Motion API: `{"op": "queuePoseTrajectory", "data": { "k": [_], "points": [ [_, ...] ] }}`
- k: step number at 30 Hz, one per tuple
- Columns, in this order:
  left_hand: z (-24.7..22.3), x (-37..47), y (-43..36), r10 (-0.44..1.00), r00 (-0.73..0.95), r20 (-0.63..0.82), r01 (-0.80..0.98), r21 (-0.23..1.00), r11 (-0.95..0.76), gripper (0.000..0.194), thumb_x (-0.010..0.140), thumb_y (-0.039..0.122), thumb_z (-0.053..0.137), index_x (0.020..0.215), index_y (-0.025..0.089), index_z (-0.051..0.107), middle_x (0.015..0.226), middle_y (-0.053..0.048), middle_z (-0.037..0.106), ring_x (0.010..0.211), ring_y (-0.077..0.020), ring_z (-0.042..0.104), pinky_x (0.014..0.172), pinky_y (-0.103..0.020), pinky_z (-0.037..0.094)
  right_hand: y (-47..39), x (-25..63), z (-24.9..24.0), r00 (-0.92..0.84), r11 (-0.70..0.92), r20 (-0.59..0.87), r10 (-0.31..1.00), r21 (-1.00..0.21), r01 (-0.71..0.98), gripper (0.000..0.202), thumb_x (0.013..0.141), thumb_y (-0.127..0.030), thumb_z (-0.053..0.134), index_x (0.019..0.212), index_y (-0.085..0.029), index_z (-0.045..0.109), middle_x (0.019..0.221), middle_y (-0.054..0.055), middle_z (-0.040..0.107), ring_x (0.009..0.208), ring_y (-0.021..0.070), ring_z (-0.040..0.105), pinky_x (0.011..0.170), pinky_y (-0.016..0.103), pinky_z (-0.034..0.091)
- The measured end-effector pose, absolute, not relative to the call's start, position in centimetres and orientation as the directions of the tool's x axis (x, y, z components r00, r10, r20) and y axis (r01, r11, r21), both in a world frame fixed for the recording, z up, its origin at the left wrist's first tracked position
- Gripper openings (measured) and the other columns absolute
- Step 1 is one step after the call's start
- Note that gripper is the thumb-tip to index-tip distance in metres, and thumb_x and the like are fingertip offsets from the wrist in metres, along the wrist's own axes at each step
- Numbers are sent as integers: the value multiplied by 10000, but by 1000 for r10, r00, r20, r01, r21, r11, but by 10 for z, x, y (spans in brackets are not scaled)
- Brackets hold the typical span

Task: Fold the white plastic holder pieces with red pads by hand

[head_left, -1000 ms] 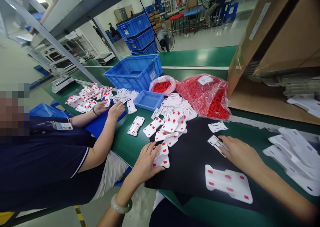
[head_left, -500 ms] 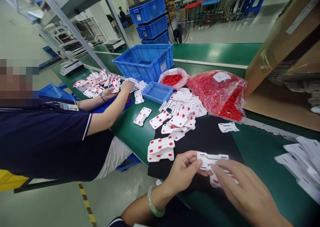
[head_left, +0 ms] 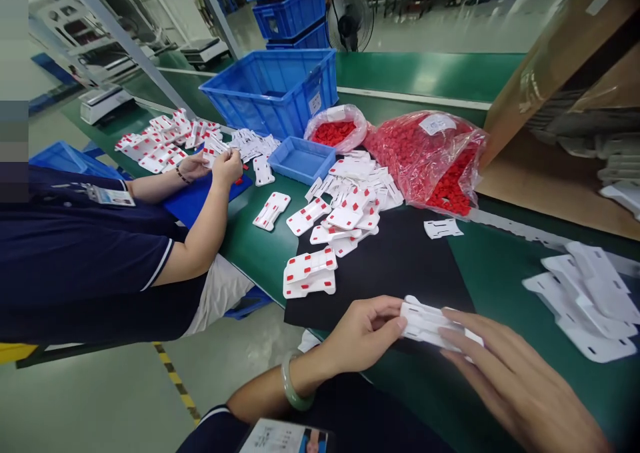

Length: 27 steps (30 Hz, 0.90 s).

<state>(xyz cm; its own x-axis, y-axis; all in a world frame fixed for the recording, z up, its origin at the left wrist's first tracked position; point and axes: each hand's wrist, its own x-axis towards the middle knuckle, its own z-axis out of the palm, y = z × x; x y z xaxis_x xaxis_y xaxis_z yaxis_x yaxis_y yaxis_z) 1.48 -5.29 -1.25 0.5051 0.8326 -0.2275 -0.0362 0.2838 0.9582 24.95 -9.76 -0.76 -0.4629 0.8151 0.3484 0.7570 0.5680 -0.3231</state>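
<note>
A white plastic plate [head_left: 425, 323] with narrow slots is held just over the near edge of a black mat [head_left: 400, 266]. My left hand [head_left: 367, 333] pinches its left end between thumb and fingers. Over the right end lie the fingers of my right hand [head_left: 505, 366], slightly blurred, with the thumb hidden; they grip the plate there. Beyond my left hand, white plates with red pads [head_left: 310, 273] are stacked at the mat's left edge. A larger pile of such plates [head_left: 350, 220] lies further back, against thin white slotted pieces [head_left: 385, 183].
Bags of red pads [head_left: 425, 160] stand behind the pile, beside a small blue tray [head_left: 303, 160] and a large blue crate [head_left: 280, 100]. White plates [head_left: 587, 306] lie at the right, near a cardboard box [head_left: 550, 186]. At left, a co-worker [head_left: 190, 240] handles a similar plate.
The view has tilted down. The plate between my hands is now angled, and the red-padded plate formerly under it is out of sight. The co-worker's hands have come together on a plate.
</note>
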Motion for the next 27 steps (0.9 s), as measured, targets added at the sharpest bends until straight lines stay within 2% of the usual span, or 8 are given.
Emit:
{"op": "queuePoseTrajectory", "data": {
  "k": [3,5,8,11,15,19,24,27],
  "points": [
    [-24,9,-51,911,393,-125,236,971,31,343,897,314,571,1204,170,619,1160,-91,629,1033,-201,602,927,-325,487,-107,275,-24,-414,485,264,871,-337,807,338,936,-319,486,1267,-291,548,1237,62,578,1058,233,592,870,368,495],
    [-31,6,-48,925,357,-132,340,940,2,309,903,323,555,1163,175,633,1119,-79,634,989,-184,605,879,-299,498,-109,285,-32,-426,486,238,873,-343,804,375,952,-337,449,1318,-299,518,1227,70,571,1034,222,599,835,343,512],
    [-39,8,-46,916,371,-152,393,920,-7,282,906,318,544,1125,170,642,1061,-69,647,947,-173,611,822,-276,502,-105,286,-38,-493,540,220,842,-361,760,384,959,-340,438,1332,-291,516,1214,79,577,1034,210,609,800,311,543],
    [-42,15,-46,907,405,-118,420,905,-70,270,896,295,558,1119,169,644,1063,-64,658,958,-180,602,881,-305,478,-96,278,-39,-530,573,226,818,-404,713,365,952,-321,451,1305,-291,540,1181,83,603,1013,208,633,756,306,570],
    [-45,26,-46,895,433,-108,468,876,-120,275,865,270,589,1110,160,650,1062,-65,668,930,-187,595,871,-318,470,-88,273,-43,-519,565,241,820,-485,667,323,952,-303,438,1227,-324,606,1129,62,648,982,207,658,702,275,584],
    [-52,33,-45,901,423,-95,516,843,-153,329,843,298,621,1132,142,646,1040,-75,667,897,-193,596,861,-315,469,-87,280,-61,-507,544,233,830,-543,640,306,940,-373,455,1172,-341,651,1111,44,671,957,215,671,697,258,592],
    [-58,37,-43,882,450,-139,585,792,-173,385,856,378,626,1166,148,628,1081,-70,645,947,-197,586,950,-327,435,-92,289,-88,-508,515,182,842,-551,657,367,927,-456,458,1219,-325,637,1164,47,658,992,235,660,724,276,591],
    [-58,38,-42,867,466,-175,620,763,-179,394,875,395,602,1195,165,615,1109,-61,619,976,-195,557,936,-310,444,-94,289,-91,-509,515,168,844,-516,684,380,925,-480,456,1222,-323,635,1193,53,642,1014,235,646,743,289,579]
  ]
}}
